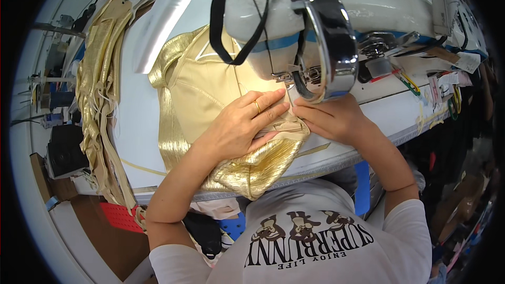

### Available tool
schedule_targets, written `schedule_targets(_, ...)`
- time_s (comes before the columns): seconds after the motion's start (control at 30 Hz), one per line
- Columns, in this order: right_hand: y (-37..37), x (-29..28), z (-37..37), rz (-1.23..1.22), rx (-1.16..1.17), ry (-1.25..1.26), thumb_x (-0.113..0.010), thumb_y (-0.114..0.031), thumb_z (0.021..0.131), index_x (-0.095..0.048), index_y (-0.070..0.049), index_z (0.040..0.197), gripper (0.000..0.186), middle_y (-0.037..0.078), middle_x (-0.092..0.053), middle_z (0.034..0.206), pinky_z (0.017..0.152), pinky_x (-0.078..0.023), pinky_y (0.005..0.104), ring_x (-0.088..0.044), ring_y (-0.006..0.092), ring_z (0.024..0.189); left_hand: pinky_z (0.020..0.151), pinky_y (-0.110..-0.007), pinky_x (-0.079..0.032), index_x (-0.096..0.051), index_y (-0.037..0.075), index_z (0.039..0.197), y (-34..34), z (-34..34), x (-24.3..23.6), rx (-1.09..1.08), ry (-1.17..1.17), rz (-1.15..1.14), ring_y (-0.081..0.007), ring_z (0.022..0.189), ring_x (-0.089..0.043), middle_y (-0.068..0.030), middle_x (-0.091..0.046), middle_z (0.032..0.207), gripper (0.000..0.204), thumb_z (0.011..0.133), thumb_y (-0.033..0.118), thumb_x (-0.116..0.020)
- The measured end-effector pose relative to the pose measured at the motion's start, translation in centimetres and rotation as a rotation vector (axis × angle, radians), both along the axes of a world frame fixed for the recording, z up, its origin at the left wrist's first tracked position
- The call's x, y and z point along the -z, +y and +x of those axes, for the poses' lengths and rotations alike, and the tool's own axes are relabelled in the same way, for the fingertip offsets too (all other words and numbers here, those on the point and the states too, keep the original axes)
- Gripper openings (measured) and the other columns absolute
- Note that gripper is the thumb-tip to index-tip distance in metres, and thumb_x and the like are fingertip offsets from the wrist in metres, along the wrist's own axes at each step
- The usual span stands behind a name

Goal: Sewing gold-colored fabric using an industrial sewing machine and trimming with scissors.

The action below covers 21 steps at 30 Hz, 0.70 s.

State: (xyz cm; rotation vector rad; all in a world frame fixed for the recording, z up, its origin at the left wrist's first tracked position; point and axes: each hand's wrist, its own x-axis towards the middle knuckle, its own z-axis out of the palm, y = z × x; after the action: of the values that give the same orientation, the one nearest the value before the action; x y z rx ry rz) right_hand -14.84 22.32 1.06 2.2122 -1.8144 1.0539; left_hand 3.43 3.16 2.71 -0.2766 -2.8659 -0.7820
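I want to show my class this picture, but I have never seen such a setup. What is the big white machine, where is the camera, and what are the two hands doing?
The camera sits on the person's head and looks down, so the forearms enter from below and straight edges bend. The big white machine is a sewing machine with a shiny metal guard by the needle area. On the white table lies a gold garment with a beige lining. The left hand presses flat on the fabric; the right hand pinches its edge beside the guard. A pile of gold pieces hangs at the table's left side.
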Motion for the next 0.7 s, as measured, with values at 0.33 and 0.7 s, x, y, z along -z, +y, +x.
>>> schedule_targets(0.33,-0.3,0.7,-0.1,0.010,-0.120,0.028,-0.073,-0.003,0.069,-0.069,-0.006,0.101,0.032,0.004,-0.068,0.106,0.091,-0.053,0.0377,-0.067,0.0224,0.105,0.095,-0.040,-0.052,-0.064,0.000,0.125,0.0,-0.1,-0.2,0.031,0.100,0.004,-0.0308,0.111,-0.061,-0.0160,-0.059,0.132,0.052,0.080,0.021,-0.076)
schedule_targets(0.7,-1.2,-0.3,-0.4,0.218,-0.037,0.104,-0.071,0.002,0.074,-0.067,-0.002,0.112,0.038,0.009,-0.065,0.121,0.093,-0.052,0.0397,-0.063,0.0290,0.116,0.093,-0.039,-0.052,-0.065,0.001,0.125,-1.5,-1.2,-0.1,0.028,0.162,-0.086,-0.0301,0.110,-0.060,-0.0132,-0.060,0.128,0.051,0.078,0.020,-0.076)
